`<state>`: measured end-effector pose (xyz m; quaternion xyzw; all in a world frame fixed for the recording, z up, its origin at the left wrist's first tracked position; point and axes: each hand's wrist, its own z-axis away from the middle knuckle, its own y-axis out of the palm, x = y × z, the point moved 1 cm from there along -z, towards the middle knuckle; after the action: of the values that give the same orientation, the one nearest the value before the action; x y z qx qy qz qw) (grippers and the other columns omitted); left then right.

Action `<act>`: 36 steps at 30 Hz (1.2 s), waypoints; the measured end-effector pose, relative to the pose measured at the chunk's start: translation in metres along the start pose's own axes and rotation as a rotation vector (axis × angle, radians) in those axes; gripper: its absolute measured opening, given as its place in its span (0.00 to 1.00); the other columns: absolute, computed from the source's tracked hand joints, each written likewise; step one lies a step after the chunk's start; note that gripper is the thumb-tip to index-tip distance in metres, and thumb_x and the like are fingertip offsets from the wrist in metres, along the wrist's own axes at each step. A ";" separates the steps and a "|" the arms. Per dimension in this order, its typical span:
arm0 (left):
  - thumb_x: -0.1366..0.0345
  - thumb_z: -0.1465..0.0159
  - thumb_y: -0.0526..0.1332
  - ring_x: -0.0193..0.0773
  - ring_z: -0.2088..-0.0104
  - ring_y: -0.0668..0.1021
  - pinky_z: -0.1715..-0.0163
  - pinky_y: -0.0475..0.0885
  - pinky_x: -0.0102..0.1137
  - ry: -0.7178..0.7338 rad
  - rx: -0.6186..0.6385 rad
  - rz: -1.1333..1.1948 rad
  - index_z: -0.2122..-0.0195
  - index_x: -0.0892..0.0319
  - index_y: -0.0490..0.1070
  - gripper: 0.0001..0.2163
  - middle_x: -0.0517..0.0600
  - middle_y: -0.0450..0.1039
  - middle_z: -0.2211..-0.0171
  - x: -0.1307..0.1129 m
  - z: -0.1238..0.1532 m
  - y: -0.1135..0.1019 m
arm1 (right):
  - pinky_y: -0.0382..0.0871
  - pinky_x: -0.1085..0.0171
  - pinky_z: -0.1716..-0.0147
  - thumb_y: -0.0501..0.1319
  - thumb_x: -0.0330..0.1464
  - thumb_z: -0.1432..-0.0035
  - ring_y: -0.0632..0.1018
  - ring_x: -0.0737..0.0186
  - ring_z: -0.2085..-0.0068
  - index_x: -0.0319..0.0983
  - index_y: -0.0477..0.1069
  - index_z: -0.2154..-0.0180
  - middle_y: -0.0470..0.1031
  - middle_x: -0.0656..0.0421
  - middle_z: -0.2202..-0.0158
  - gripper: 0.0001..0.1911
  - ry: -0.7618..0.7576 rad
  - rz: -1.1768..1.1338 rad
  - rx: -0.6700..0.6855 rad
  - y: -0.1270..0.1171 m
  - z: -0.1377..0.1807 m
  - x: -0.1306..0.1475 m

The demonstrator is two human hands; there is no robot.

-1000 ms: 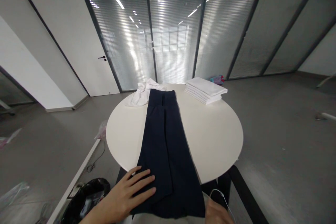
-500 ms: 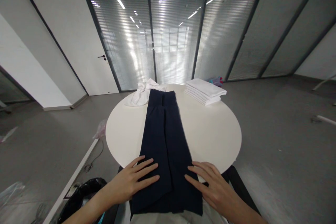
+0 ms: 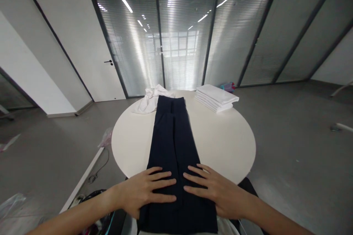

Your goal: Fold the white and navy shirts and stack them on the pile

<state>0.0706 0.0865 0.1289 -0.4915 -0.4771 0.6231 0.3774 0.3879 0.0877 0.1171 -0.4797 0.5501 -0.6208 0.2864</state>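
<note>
A dark navy garment, which looks like a pair of trousers (image 3: 165, 143), lies lengthwise over the table with its near end at the table's front edge by my body. A dark gap runs down its middle between two long panels. My left hand (image 3: 149, 187) rests flat on the left panel, fingers spread and pointing right. On the right panel lies my right hand (image 3: 209, 189), fingers apart and pointing left. The fingertips of both hands face each other across the middle, a short way apart. Neither hand grips the cloth.
The round white table (image 3: 226, 143) carries a crumpled white cloth (image 3: 150, 101) at the back left and a stack of folded white cloths (image 3: 216, 97) at the back right. A black bag-lined bin (image 3: 95, 194) stands at lower left. Behind are glass partitions and a door (image 3: 74, 36).
Both hands have slid inward over the navy garment, so the fingertips are nearer its middle. The garment itself lies much as before. The view has shifted slightly.
</note>
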 end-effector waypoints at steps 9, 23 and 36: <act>0.45 0.31 0.57 0.52 0.46 0.78 0.44 0.72 0.46 -0.592 -0.660 0.974 0.49 0.60 0.79 0.24 0.57 0.80 0.51 0.055 -0.022 -0.054 | 0.73 0.60 0.64 0.49 0.36 0.32 0.79 0.54 0.64 0.35 0.79 0.59 0.81 0.53 0.66 0.20 0.502 -0.457 -0.445 -0.020 -0.035 -0.055; 0.54 0.45 0.73 0.28 0.77 0.70 0.76 0.67 0.25 -0.836 -0.784 1.171 0.33 0.58 0.52 0.43 0.40 0.66 0.72 0.109 0.016 -0.011 | 0.63 0.64 0.67 0.59 0.34 0.35 0.75 0.61 0.68 0.42 0.61 0.36 0.74 0.61 0.68 0.27 0.747 -0.304 -0.453 -0.006 -0.052 -0.103; 0.59 0.35 0.61 0.44 0.57 0.78 0.57 0.76 0.41 -0.853 -0.814 0.257 0.43 0.55 0.69 0.19 0.54 0.69 0.55 0.092 0.005 -0.006 | 0.69 0.52 0.49 0.56 0.37 0.32 0.76 0.50 0.51 0.41 0.65 0.38 0.75 0.50 0.53 0.23 0.709 0.038 -0.553 -0.009 -0.049 -0.065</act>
<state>0.0442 0.1735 0.1120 -0.3570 -0.7235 0.5730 -0.1439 0.3689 0.1672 0.1109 -0.2856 0.7681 -0.5712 -0.0474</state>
